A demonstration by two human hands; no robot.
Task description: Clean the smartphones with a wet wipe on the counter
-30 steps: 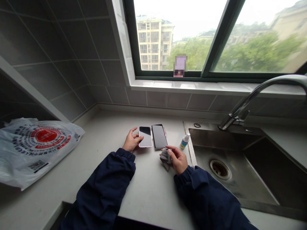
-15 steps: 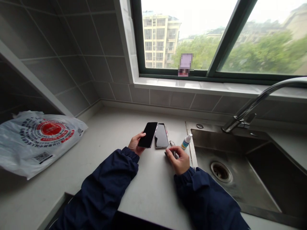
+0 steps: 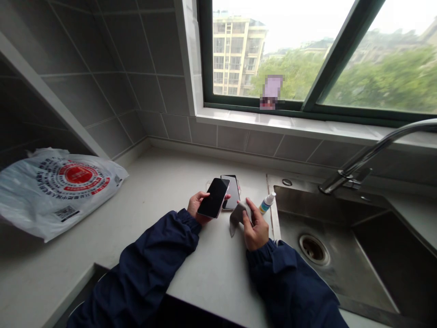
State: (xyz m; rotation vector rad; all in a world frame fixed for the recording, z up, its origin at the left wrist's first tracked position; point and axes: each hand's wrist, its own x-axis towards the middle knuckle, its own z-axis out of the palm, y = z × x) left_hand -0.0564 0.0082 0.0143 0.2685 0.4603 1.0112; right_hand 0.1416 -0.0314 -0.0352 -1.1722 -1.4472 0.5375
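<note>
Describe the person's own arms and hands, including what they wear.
Both arms are in long, loose navy-blue sleeves, creased along their length and bunched at the cuffs. A thin pale line edges the right sleeve; the left sleeve is plain dark fabric across its visible top. The left hand and right hand are ungloved.

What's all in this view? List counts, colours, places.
glossy rectangular phone: 1, black, in left hand
second flat phone: 1, dark, partly behind the first
thin fabric cloth: 1, grey, in right hand
small plastic bottle: 1, white and blue, beside steel sink
printed plastic bag: 1, white and red, left
smooth counter: 1, white, centre
steel sink: 1, grey, right
curved metal tap: 1, silver, behind sink
glass window: 1, green frame, top
pixelated patch: 1, mauve, window's bottom
wall tiles: many, grey, around window
trees: several, green, outside
buildings: several, cream, outside
sleeves: 2, navy, foreground
left hand and right hand: 2, bare, centre
</note>
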